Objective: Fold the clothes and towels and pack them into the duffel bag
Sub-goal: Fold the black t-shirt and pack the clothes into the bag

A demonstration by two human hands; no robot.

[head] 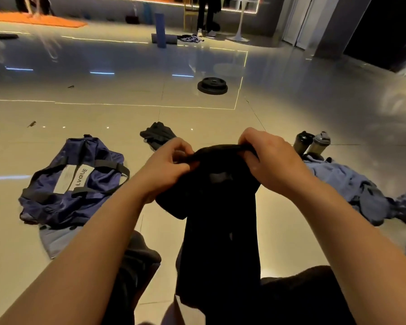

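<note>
A black garment (218, 219) hangs in front of me, held up by its top edge. My left hand (167, 165) pinches that edge on the left and my right hand (270, 160) grips it on the right. The cloth drops down between my forearms to my lap. A navy duffel bag (73, 181) with black straps and a grey label lies flat on the floor at the left. A crumpled light blue garment (347, 186) lies on the floor at the right. Another dark garment (158, 134) is bunched on the floor just beyond my hands.
Two shaker bottles (311, 143) stand at the right behind the blue garment. A black weight plate (212, 85) lies farther out on the glossy tile floor. A blue foam roller (160, 30) and a standing person's legs (205, 15) are far back. A light blue cloth (54, 240) lies below the bag.
</note>
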